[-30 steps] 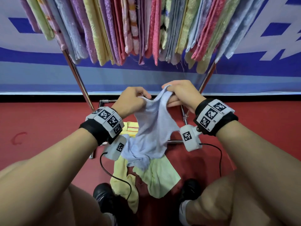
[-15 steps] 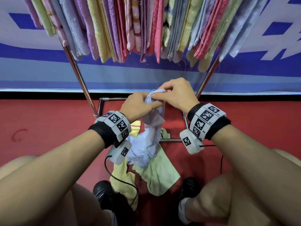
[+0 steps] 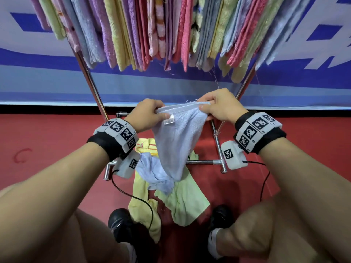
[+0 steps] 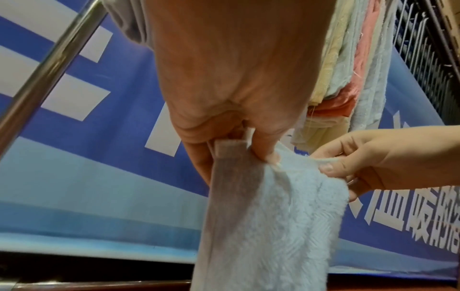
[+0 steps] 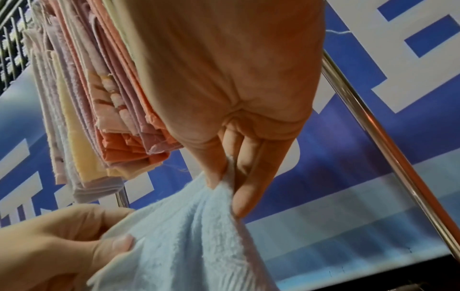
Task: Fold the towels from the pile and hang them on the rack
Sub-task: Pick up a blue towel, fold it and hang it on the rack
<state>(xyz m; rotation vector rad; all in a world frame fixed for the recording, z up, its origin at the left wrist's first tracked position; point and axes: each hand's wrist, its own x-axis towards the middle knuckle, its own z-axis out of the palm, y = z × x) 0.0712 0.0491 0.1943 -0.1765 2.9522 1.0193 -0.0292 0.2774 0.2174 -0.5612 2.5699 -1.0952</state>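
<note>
I hold a light blue towel (image 3: pixel 175 141) by its top edge in front of the rack. My left hand (image 3: pixel 150 115) pinches the left corner, beside the small white label (image 3: pixel 169 121). My right hand (image 3: pixel 214 106) pinches the right corner. The towel (image 4: pixel 268 226) hangs down in a narrowing fold, its lower tip over the pile. Thumb and fingers of each hand clamp the cloth (image 5: pixel 189 232) in the wrist views. The pile (image 3: pixel 171 194) lies on the red floor: another light blue towel (image 3: pixel 153 173) on yellow-green ones. Several folded towels (image 3: pixel 171 29) hang on the rack above.
The rack's chrome legs (image 3: pixel 91 82) slant down at left and right to a low crossbar (image 3: pixel 203 162) on the red floor. A blue and white banner (image 3: pixel 47 78) runs behind. My knees and black shoes (image 3: pixel 121 224) flank the pile. Wrist-camera cables trail down.
My hands, close together on the bunched towel half a second ago, have moved apart. The towel's top edge is now stretched flat between them and the label shows.
</note>
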